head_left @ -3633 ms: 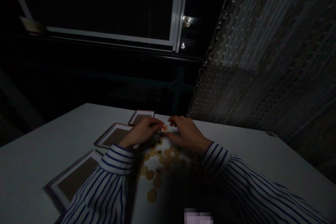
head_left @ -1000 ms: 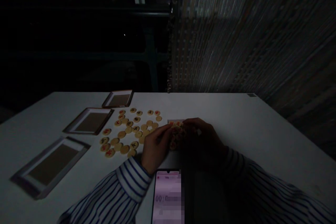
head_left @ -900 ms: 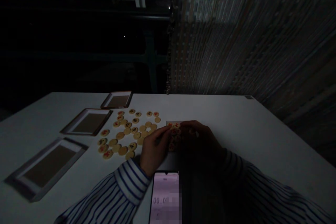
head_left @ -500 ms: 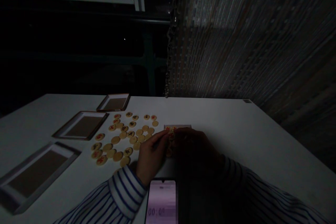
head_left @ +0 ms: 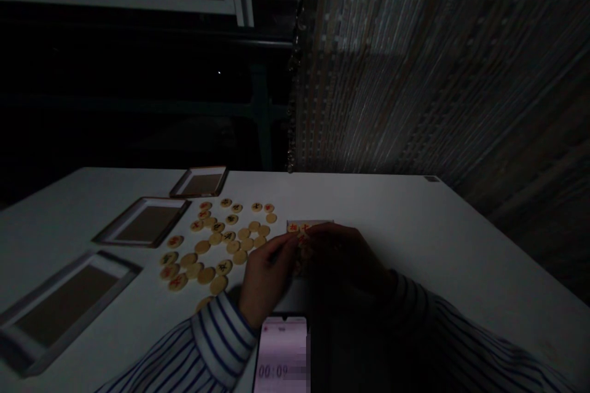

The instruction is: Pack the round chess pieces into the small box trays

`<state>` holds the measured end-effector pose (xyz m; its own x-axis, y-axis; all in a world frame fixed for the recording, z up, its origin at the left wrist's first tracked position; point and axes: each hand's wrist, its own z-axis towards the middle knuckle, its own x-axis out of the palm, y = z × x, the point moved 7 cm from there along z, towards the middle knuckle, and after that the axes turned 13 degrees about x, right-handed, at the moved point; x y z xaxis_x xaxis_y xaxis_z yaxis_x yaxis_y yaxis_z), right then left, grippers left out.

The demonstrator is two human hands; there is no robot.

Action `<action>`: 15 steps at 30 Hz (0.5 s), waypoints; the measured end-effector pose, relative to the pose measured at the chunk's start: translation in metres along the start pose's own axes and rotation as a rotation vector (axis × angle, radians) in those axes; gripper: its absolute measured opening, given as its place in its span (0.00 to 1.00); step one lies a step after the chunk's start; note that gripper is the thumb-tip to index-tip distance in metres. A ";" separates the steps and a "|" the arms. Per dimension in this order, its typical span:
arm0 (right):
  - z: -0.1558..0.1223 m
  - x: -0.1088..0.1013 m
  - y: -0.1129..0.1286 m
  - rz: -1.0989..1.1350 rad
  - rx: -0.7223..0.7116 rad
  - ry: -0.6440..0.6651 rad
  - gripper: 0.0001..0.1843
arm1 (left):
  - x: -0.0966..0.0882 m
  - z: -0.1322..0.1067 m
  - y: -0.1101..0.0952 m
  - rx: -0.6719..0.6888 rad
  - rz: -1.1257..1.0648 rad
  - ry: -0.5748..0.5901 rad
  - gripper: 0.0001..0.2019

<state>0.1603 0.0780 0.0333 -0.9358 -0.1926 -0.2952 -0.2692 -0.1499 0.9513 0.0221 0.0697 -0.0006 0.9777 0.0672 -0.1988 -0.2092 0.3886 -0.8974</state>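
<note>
In front of me is a small shallow box [head_left: 310, 222] with round wooden Chinese chess pieces [head_left: 294, 228] inside, some marked in red. My left hand [head_left: 267, 270] is at the box's left side, fingers curled and closed, its fingertips at a red-marked piece [head_left: 302, 238]. From the right my right hand [head_left: 350, 252] reaches over the box, bent fingers meeting the left fingertips at that piece. Deep shadow hides most of the right hand and whatever lies under it. Left of the hands, many loose pieces [head_left: 216, 238] are scattered, some face down.
Three open, shallow boxes line the left of the white table [head_left: 396, 209]: a far one [head_left: 175, 191], a middle one [head_left: 99, 236] and a near one [head_left: 27, 313]. A phone [head_left: 281, 350] showing a timer lies near me. A string curtain [head_left: 391, 73] hangs beyond the table on the right.
The view has shifted slightly. Both hands stay over the small box, with only small finger movements, and more of the red-marked pieces at its far edge shows. The scattered pieces lie as before.
</note>
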 end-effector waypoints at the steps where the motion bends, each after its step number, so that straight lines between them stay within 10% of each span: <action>1: 0.000 0.000 -0.001 0.007 0.007 0.002 0.07 | 0.001 0.000 0.001 -0.007 -0.018 0.007 0.12; 15: -0.002 0.004 -0.008 0.019 0.022 0.044 0.08 | 0.004 -0.002 0.005 -0.071 -0.079 -0.007 0.12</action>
<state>0.1589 0.0768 0.0248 -0.9301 -0.2375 -0.2802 -0.2570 -0.1243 0.9584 0.0250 0.0701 -0.0064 0.9913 0.0455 -0.1233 -0.1314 0.3271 -0.9358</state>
